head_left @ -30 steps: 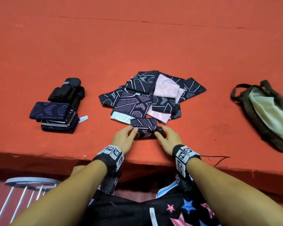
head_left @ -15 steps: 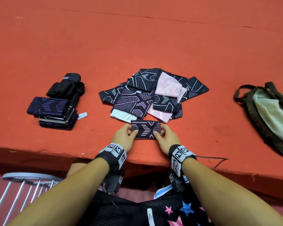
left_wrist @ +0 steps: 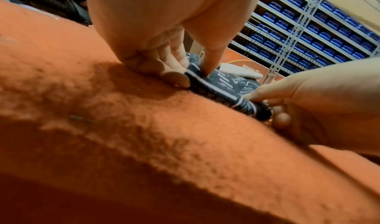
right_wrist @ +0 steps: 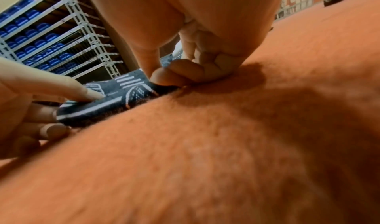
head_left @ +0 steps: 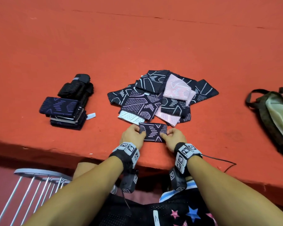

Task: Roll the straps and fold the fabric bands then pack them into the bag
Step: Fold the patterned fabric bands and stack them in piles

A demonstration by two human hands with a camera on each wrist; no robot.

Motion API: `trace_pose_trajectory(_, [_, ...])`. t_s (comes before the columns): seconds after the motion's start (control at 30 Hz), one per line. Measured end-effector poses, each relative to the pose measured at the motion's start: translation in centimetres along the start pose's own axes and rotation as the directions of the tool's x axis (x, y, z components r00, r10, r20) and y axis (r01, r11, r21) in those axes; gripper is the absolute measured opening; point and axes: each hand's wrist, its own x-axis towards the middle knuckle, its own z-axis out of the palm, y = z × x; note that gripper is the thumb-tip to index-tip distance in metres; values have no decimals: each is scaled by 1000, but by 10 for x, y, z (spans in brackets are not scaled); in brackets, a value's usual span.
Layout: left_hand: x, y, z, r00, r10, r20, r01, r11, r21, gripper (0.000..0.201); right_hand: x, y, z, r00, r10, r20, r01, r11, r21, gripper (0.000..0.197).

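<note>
A: So, your left hand [head_left: 132,134] and right hand [head_left: 174,139] both pinch 1 folded band [head_left: 153,132], thumbs on top and fingers curled at its ends. It lies flat on the red table [head_left: 137,46], near the front edge.

B: Does the left wrist view agree?

A: Yes. Your left thumb [left_wrist: 207,60] presses the band's top while the curled fingers tuck against its end; the right wrist view shows your right thumb and fingers closed on the other end.

B: Where's the rest?

A: Your loose pile [head_left: 158,97] of dark and pink bands sits just behind the held one, mid-table, its nearest piece almost touching it. Toward the left edge you have a folded stack [head_left: 64,113], with rolled black straps [head_left: 76,88] just behind it, touching.

B: And the bag?

A: Your bag [head_left: 274,111] lies at the right edge, well apart from the pile, mouth showing a pale lining. Whether anything is in it, I can't tell.
</note>
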Motion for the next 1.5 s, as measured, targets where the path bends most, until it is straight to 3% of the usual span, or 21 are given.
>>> trace_pose_trajectory(0.23, [11, -7, -41, 992, 98, -77, -110, 980, -169, 19, -4, -32, 18, 984, -173, 43, 163, 972, 169, 45])
trace_pose_trajectory(0.33, [16, -23, -69, 983, 22, -183, -66, 969, -240, 18, -17, -77, 39, 973, -222, 58, 201, 947, 252, 34])
trace_pose_trajectory(0.4, [18, -35, -89, 966, -20, -256, -52, 961, -272, 21, -23, -100, 57, 956, -287, 57, 260, 923, 283, 42])
trace_pose_trajectory(0.53, [30, -57, -120, 940, 46, -339, -129, 965, -227, 21, -26, -132, 98, 924, -356, 139, 321, 920, 227, 28])
trace_pose_trajectory(0.63, [39, -63, -127, 944, 104, -313, -158, 976, -152, 34, -16, -152, 126, 931, -334, 148, 297, 927, 227, 19])
trace_pose_trajectory(0.83, [68, -66, -121, 974, 44, -223, -62, 995, -78, 53, 19, -176, 160, 950, -275, 150, 234, 941, 246, 18])
trace_pose_trajectory(1.03, [88, -65, -106, 970, 56, -237, -41, 997, 70, 51, 52, -173, 163, 950, -263, 168, 221, 947, 231, 19])
trace_pose_trajectory(1.2, [97, -65, -102, 973, 54, -225, -23, 990, 136, 45, 61, -174, 167, 900, -375, 221, 377, 925, 36, 32])
trace_pose_trajectory(1.33, [99, -62, -104, 983, 21, -182, 12, 984, 177, 47, 56, -176, 161, 862, -412, 295, 429, 903, 7, 43])
trace_pose_trajectory(1.5, [94, -42, -107, 972, 71, -225, -55, 995, 79, 36, 45, -177, 126, 897, -333, 290, 286, 939, 193, 35])
